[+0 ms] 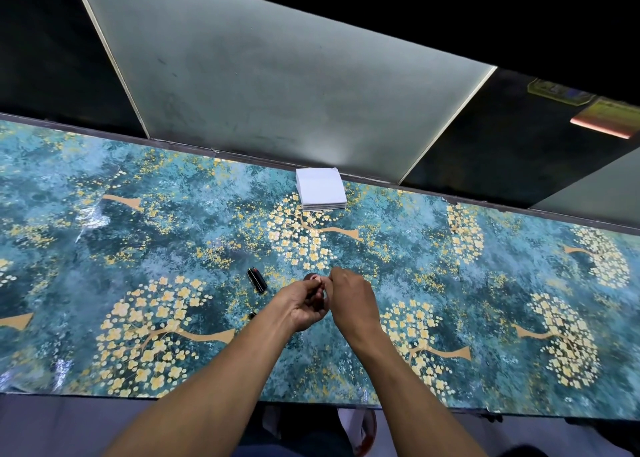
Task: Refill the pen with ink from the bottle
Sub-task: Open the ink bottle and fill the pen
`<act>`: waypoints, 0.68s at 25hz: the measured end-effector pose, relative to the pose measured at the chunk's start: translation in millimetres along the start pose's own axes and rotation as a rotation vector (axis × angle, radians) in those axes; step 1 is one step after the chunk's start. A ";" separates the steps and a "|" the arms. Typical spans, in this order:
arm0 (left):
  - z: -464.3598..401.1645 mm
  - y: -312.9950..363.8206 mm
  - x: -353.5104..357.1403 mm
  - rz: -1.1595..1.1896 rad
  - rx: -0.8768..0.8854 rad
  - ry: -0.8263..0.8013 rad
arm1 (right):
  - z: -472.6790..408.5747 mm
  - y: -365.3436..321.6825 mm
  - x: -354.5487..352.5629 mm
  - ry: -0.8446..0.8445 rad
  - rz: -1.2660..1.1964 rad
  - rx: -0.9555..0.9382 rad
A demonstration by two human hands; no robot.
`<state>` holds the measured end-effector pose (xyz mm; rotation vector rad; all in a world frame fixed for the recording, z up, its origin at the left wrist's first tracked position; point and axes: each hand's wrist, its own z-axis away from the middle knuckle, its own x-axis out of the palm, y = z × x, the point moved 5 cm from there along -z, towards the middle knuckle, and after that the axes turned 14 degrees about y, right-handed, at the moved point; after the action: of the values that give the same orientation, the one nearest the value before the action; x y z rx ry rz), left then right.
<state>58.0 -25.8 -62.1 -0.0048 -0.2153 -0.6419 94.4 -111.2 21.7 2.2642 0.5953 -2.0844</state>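
Note:
My left hand (304, 306) and my right hand (351, 297) meet over the middle of the table. The left hand's fingers curl around a small ink bottle (311, 278), of which only the round dark-red top shows. My right hand's fingertips pinch at that top from the right; what exactly they grip is hidden. A black pen part (257, 279) with a red end lies on the table just left of the hands. The tip of a second small black piece (252, 315) pokes out beside my left wrist.
A stack of white tissues (322, 188) sits at the table's far edge, straight beyond the hands. The table (138, 231) has a glossy teal cover with gold flower trees. A frosted glass panel (259, 76) rises behind it.

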 end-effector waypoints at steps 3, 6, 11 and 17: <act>-0.6 0.7 0.2 0.021 -0.011 -0.005 | 0.2 -1.3 -3.3 -0.022 -0.107 -0.030; -2.4 0.2 -0.3 -0.017 -0.008 -0.008 | 1.1 -1.0 -5.6 -0.050 -0.109 -0.067; -1.0 -0.4 1.2 -0.017 -0.015 -0.010 | -0.7 -5.3 -6.1 -0.030 -0.020 -0.087; 1.7 -0.1 1.4 -0.007 -0.015 -0.001 | -0.5 -3.7 -6.8 -0.030 0.039 -0.055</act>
<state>58.7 -26.6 -60.2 -0.0192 -0.2117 -0.6508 93.5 -109.5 29.1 2.1933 0.5944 -2.0540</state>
